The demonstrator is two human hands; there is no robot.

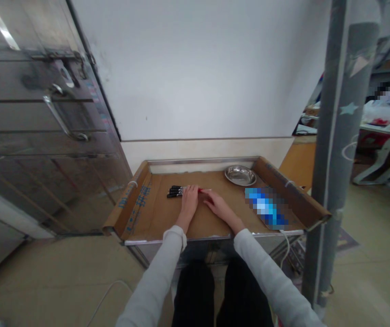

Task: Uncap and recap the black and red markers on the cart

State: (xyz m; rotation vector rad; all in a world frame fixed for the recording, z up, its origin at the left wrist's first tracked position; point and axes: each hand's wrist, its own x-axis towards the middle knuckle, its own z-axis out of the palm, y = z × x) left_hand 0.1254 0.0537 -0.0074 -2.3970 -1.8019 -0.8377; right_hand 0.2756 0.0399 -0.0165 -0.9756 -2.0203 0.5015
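Note:
Several black handles with silvery bands (175, 191), like those of cutlery, lie side by side on the cardboard-lined table, pointing left. My left hand (190, 200) lies over their right-hand part, fingers together, hiding what the handles lead into. A thin red piece with a pale tip (204, 190) shows between my hands. My right hand (218, 204) has its bent fingertips at that red piece, closed on or against it. Whether the red piece belongs to the handled items, I cannot tell.
A round steel dish (240, 175) stands at the back right of the cardboard-lined table (161, 218). In front of it lies a blurred-out device (265, 206) with a white cable (286, 247). Raised cardboard sides edge the table. A grey pillar (345, 113) rises at the right.

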